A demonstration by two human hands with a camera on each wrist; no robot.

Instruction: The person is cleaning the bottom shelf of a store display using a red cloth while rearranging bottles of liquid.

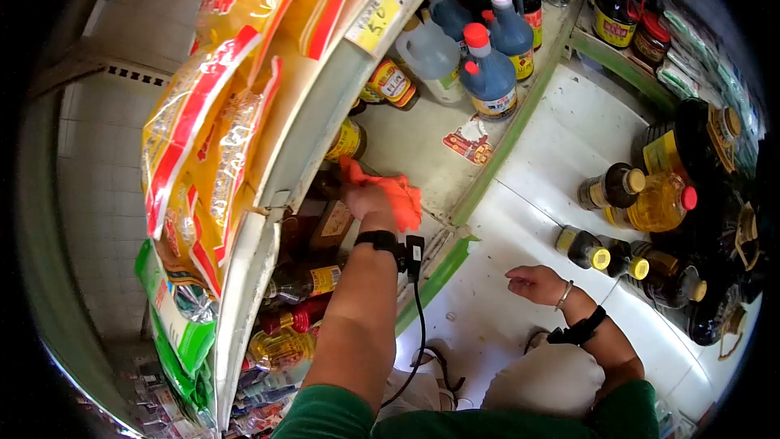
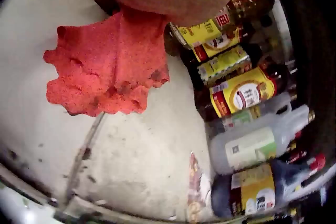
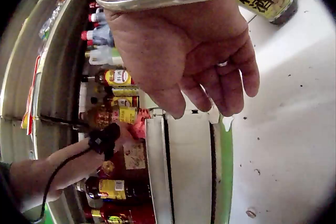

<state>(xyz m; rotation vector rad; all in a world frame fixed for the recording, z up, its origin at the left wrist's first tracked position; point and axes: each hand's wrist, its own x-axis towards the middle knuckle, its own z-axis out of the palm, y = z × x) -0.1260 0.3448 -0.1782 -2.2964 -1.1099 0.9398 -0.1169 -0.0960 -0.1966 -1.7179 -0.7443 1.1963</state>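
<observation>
Dark-filled plastic jugs with red caps (image 1: 491,83) and dark bottles with yellow labels (image 2: 245,94) stand beside a crumpled orange-red cloth (image 1: 403,200) on the pale shelf (image 1: 418,136). The left hand (image 1: 365,200) is on it, fingers hidden, grip unclear; the right hand (image 1: 538,284) hangs relaxed, fingers slightly bent.

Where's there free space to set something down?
Bare: shelf board between orange cloth and red-capped jugs, barring a torn sticker; floor between green shelf edge and floor bottles. Crowded: shelf beyond the jugs, and among those bottles.
</observation>
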